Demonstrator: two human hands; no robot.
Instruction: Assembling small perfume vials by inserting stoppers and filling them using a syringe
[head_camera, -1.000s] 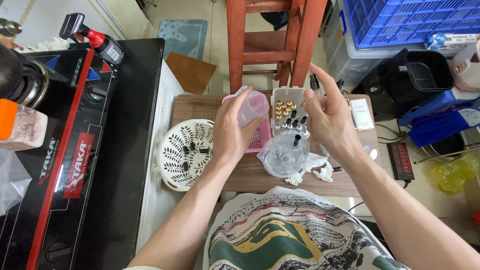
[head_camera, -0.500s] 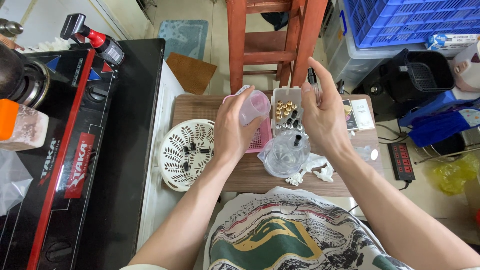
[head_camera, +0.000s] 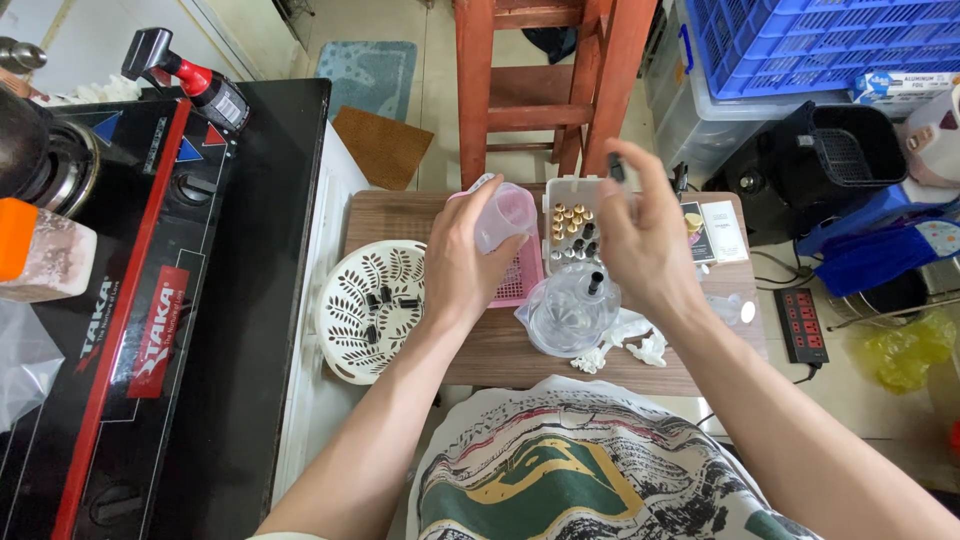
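Two hands are working over a small wooden counter (head_camera: 400, 215). The left hand (head_camera: 462, 262) is gripping a clear pinkish cup (head_camera: 503, 216), fingers wrapped round its side, holding it tilted over a pink basket (head_camera: 520, 280) near the counter's middle. The right hand (head_camera: 640, 235) is hovering above the back right part of the counter, fingers pinching a small dark piece (head_camera: 616, 166) held roughly upright at the fingertips; what exactly the piece is, I cannot tell.

A clear tray (head_camera: 575, 232) is sitting at the back edge, just right of the cup and partly under the right hand, holding small gold and dark caps in rows. The dark piece is hanging directly above this tray, so the right hand is the nearer one to it, while the cup lies just to the left. Toward the front edge, below the right hand, a clear round bowl (head_camera: 570, 315) is holding one small dark piece and is resting on crumpled white paper (head_camera: 640, 348). At the left edge a cream perforated basket (head_camera: 370, 310) is overhanging the counter and carrying a few dark pieces.
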